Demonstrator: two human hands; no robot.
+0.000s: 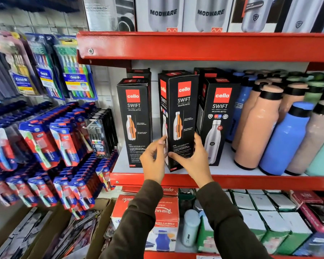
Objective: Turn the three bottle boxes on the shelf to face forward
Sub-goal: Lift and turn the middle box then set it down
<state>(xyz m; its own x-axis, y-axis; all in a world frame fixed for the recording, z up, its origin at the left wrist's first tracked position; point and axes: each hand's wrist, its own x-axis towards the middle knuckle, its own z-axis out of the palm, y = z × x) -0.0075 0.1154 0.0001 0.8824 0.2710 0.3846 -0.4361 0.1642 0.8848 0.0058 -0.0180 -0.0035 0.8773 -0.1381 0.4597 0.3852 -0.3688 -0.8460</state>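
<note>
Three tall black "cello SWIFT" bottle boxes stand on the white shelf board of a red rack. The left box shows its cutaway-bottle panel. The middle box is turned at an angle, one corner toward me, with two panels showing. The right box shows the panel with the steel bottle picture. My right hand grips the lower part of the middle box, thumb on its front and fingers round its right side. My left hand touches the box's lower left panel with its fingertips.
Peach, blue and pale bottles crowd the shelf right of the boxes. More black boxes stand behind. A red shelf edge runs overhead. Toothbrush packs hang at left. Boxed goods fill the shelf below.
</note>
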